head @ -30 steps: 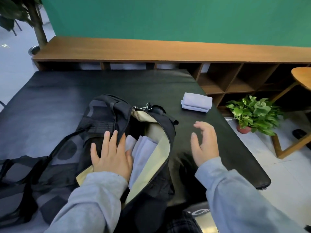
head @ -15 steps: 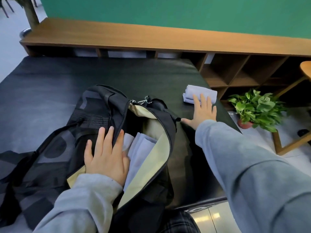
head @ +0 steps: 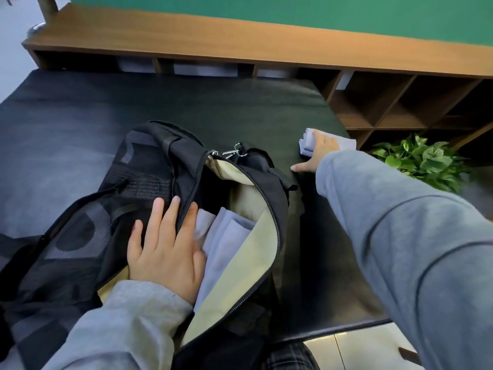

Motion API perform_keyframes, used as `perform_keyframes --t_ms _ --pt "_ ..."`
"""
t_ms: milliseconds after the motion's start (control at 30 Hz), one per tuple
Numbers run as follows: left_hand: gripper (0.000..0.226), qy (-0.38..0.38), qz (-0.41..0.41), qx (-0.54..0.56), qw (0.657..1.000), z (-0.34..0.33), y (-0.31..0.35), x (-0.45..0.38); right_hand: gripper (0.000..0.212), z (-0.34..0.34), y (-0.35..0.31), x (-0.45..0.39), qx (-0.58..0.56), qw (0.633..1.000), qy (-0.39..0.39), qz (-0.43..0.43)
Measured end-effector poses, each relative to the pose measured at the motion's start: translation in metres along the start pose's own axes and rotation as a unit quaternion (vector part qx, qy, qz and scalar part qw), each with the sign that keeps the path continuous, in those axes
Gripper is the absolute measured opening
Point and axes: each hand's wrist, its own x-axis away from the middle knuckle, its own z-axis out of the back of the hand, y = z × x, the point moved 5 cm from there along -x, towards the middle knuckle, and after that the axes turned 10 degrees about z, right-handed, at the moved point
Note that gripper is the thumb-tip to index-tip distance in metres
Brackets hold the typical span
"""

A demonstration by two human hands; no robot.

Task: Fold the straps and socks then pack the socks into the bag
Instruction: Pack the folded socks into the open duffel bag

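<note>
My left hand (head: 165, 244) lies flat, fingers spread, on the black fabric duffel bag (head: 149, 188) — pinning its zipped mouth open so the pale lilac folded socks (head: 224, 236) already inside stay put. My right hand (head: 318, 153) reaches to the last folded lilac sock bundle (head: 346, 142) near the black padded table (head: 186, 108) edge, fingers over it — whether they've closed on it, can't tell.
</note>
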Motion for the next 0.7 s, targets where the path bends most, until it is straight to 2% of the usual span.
perform_keyframes --t_ms 67,233,500,700 --pt "0.057 0.000 0.002 0.002 1.000 -0.001 0.000 0.000 0.086 -0.002 0.001 -0.005 -0.010 1.000 0.000 0.022" --pt "0.059 -0.001 0.002 0.006 1.000 -0.002 0.001 0.000 0.097 -0.009 0.004 0.001 -0.025 0.999 0.015 0.020" --pt "0.058 0.010 -0.004 0.011 1.000 0.000 0.002 0.000 0.058 -0.020 -0.003 0.027 -0.013 0.999 0.039 0.005" --pt "0.057 0.005 -0.004 0.009 1.000 0.000 0.002 -0.001 0.050 -0.024 -0.011 0.064 -0.026 0.997 0.058 0.038"
